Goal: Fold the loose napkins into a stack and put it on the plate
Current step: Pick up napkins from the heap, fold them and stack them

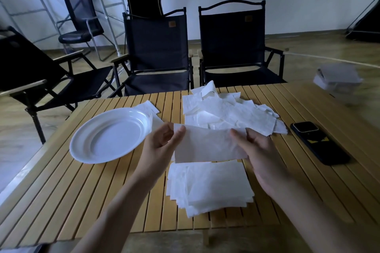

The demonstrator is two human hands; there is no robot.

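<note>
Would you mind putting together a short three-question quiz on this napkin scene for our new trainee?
1. True or false: the plate already holds folded napkins.
2. Which hand grips the held napkin? A) left hand only B) right hand only C) both
3. Fill in: the folded stack lies on the table, nearest the person, while the loose pile lies ____ the held napkin.

Key
1. False: the plate is empty.
2. C: each hand pinches one end, and the napkin is lifted above the stack.
3. Beyond. The phone lies right of both.
</note>
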